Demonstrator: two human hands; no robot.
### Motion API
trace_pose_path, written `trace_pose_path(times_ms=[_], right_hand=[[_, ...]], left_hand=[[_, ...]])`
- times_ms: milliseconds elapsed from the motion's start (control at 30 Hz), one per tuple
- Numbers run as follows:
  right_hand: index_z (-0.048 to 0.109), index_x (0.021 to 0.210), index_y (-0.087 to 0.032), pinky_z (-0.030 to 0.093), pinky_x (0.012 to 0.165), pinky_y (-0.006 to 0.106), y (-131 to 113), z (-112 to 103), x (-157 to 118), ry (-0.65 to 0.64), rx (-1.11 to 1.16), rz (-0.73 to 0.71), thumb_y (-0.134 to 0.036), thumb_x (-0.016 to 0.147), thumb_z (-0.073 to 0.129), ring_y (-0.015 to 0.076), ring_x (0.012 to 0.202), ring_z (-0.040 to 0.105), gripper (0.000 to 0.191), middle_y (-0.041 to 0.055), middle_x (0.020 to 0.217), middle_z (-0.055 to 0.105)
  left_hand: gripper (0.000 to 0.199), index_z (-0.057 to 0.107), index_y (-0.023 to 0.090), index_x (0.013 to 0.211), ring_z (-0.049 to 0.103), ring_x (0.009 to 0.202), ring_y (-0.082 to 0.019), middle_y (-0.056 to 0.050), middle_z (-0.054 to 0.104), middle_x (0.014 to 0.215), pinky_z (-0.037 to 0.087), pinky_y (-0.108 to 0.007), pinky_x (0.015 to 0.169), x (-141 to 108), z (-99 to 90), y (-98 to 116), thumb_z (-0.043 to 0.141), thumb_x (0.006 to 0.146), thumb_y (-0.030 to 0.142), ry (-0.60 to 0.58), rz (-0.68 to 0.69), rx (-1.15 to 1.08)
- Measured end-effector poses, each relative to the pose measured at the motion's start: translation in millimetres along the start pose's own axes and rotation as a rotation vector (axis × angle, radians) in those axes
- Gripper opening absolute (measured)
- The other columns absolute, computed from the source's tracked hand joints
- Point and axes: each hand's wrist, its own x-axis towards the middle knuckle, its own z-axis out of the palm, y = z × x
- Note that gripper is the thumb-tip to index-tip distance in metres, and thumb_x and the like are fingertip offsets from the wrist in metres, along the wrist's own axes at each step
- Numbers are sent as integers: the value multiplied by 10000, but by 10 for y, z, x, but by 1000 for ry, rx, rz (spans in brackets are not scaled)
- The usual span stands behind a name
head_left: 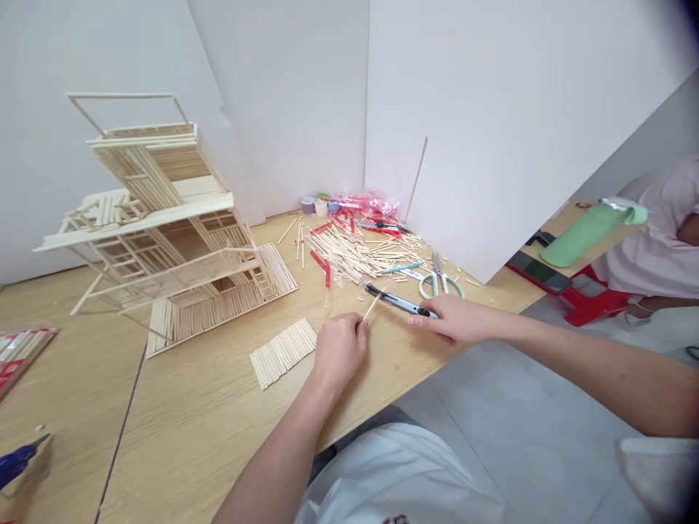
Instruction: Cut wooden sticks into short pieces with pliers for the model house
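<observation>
My left hand (342,346) is closed around a thin wooden stick (374,303) that points up and to the right. My right hand (448,320) grips a utility knife (403,303), with its blade end at the stick's upper part. Whether the blade touches the wood is too small to tell. Beside my left hand lies a flat panel of short sticks (284,352) joined side by side. Scissors with pale handles (441,282) rest just beyond my right hand. A multi-storey model house of sticks (180,240) stands to the left.
Loose sticks (349,251) are heaped at the back, with red plastic wrappers (371,204) and small paint pots (320,207). White boards (437,109) close off the rear. A blue-handled tool (17,464) lies front left. At right are a green bottle (587,234) and a seated person (649,218).
</observation>
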Motion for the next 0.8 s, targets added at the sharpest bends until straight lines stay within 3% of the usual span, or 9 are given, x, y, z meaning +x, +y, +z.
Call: trace_pose_path(times_ms=[167, 333, 467, 600, 700, 800], right_hand=[[513, 689, -228, 413, 581, 327, 16, 169, 32, 58, -5, 40, -797, 860, 445, 233, 545, 617, 598, 58, 513, 602], [518, 694, -237, 392, 455, 315, 130, 297, 67, 15, 179, 100, -826, 845, 432, 190, 364, 529, 614, 5, 427, 518], [458, 627, -238, 423, 483, 288, 131, 301, 186, 101, 366, -56, -768, 856, 508, 149, 399, 514, 579, -13, 417, 523], [535, 840, -225, 496, 561, 282, -49, 314, 387, 329, 720, -246, -592, 712, 791, 147, 560, 604, 466, -18, 668, 656], [545, 880, -227, 556, 666, 323, -208, 334, 492, 415, 868, -347, -496, 659, 852, 172, 692, 663, 464, 16, 850, 702], [542, 853, -234, 559, 689, 344, -304, 318, 522, 425, 835, -409, -439, 699, 824, 184, 699, 662, 380, -1, 795, 673]], left_hand=[[299, 725, 156, 859, 696, 816, -277, -147, 757, 902, 411, -340, 702, -17, 16, 51, 458, 961, 241, -68, -20, 135], [288, 722, 149, 860, 686, 814, -275, -160, 747, 907, 420, -339, 707, -23, 37, 72, 463, 952, 234, -74, -5, 157], [272, 727, 161, 810, 618, 681, -200, -84, 722, 768, 371, -298, 649, -9, 73, 30, 506, 931, 265, -60, -25, -141], [290, 731, 146, 827, 500, 586, -141, -13, 641, 653, 323, -257, 582, 1, 143, -35, 569, 899, 376, -95, -44, -534], [324, 735, 135, 839, 472, 588, -133, -4, 622, 652, 305, -250, 568, 10, 189, -79, 581, 889, 415, -81, -48, -605], [328, 752, 138, 871, 502, 609, -142, -15, 660, 689, 325, -257, 585, 23, 200, -104, 563, 912, 403, -62, -44, -577]])
